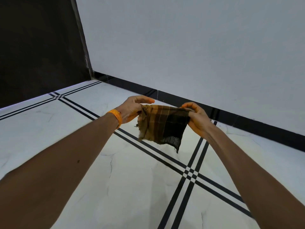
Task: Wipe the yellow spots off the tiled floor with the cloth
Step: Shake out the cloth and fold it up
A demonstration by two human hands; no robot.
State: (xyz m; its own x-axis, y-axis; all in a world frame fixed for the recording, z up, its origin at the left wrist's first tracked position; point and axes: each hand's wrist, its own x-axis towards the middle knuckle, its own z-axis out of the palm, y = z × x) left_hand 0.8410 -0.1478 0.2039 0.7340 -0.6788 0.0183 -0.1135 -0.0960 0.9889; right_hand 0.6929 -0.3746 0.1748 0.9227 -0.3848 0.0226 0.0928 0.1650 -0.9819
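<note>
A brown and mustard checked cloth (162, 125) hangs in the air above the tiled floor (132, 179). My left hand (132, 108) pinches its upper left corner; an orange band circles that wrist. My right hand (197, 119) pinches the upper right corner, so the cloth is stretched between both hands and its frayed lower edge dangles free. The white marble-look tiles carry black double stripes that cross below the cloth. I see no yellow spots on the visible floor; the patch under the cloth and my arms is hidden.
A pale wall (198, 47) with a black skirting (181, 98) runs along the far side of the floor. A dark panel (38, 47) fills the upper left, meeting the floor at a lit edge.
</note>
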